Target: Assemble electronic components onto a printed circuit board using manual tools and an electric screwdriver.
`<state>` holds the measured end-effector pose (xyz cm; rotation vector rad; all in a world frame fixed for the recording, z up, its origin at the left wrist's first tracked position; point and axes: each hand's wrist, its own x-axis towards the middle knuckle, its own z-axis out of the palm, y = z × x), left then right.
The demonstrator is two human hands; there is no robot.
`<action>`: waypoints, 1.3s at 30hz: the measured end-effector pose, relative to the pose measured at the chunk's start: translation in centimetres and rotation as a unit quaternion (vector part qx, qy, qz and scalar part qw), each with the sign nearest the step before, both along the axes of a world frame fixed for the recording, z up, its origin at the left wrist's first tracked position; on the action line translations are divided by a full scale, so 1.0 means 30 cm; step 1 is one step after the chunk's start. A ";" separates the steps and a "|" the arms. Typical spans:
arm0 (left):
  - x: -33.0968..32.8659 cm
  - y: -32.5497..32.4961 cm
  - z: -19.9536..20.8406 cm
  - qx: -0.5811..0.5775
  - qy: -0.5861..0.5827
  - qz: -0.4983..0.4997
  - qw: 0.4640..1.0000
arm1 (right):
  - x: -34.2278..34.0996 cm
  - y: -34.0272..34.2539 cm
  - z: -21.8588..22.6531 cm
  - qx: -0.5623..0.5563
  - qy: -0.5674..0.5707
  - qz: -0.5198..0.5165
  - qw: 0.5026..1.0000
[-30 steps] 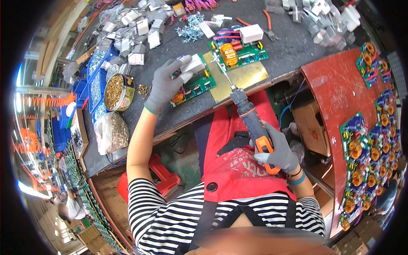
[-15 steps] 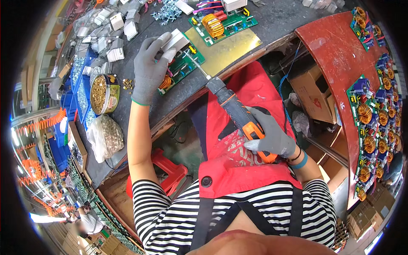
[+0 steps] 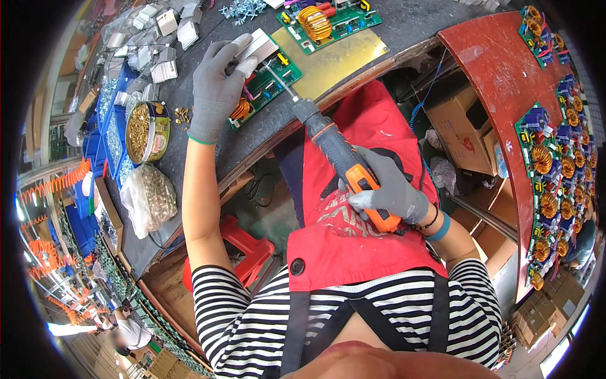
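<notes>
My left hand (image 3: pixel 218 88), in a grey glove, pinches a silver finned heat sink (image 3: pixel 259 45) at the far edge of a green circuit board (image 3: pixel 273 95). A copper-wound coil (image 3: pixel 240 109) shows on that board beside my wrist. In my gloved right hand (image 3: pixel 392 189) is an orange and black cordless screwdriver (image 3: pixel 336 146). Its long bit reaches the board next to the heat sink; the exact contact point is too small to make out. Beyond lies a brass-coloured plate (image 3: pixel 341 62), with a second circuit board (image 3: pixel 353 28) partly over it.
Left of my arm stand a tin of brass-coloured screws (image 3: pixel 139 132) and a plastic bag of small parts (image 3: pixel 149 199). Loose heat sinks (image 3: pixel 165 71) lie behind. On the right, a red panel (image 3: pixel 483 66) bears several finished-looking boards (image 3: pixel 541 161). A red stool (image 3: pixel 247 252) is below the bench.
The whole view has shifted slightly, so the bench and hands appear a little up and left. Both hands keep their grips, and the bit stays at the heat sink's side.
</notes>
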<state>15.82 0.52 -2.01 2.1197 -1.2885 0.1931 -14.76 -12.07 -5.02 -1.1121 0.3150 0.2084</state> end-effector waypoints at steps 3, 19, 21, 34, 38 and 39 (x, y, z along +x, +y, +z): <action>-0.001 -0.005 0.006 0.003 0.007 0.005 1.000 | 0.008 0.010 -0.008 0.037 -0.002 -0.011 0.999; -0.003 0.004 -0.003 -0.015 0.012 -0.010 1.000 | 0.014 0.031 -0.040 -0.010 -0.022 -0.023 0.999; 0.002 0.007 -0.002 -0.011 0.017 -0.008 1.000 | 0.021 0.033 -0.043 -0.013 -0.027 -0.021 0.999; 0.016 -0.001 -0.007 -0.002 0.023 0.004 1.000 | 0.026 0.043 -0.035 0.036 0.019 -0.012 0.999; 0.016 -0.005 -0.003 -0.014 0.028 -0.008 0.999 | 0.036 0.078 -0.055 -0.081 -0.034 -0.047 0.995; 0.015 -0.003 0.002 0.004 0.031 -0.006 0.999 | 0.040 0.080 -0.054 -0.081 -0.033 -0.048 0.995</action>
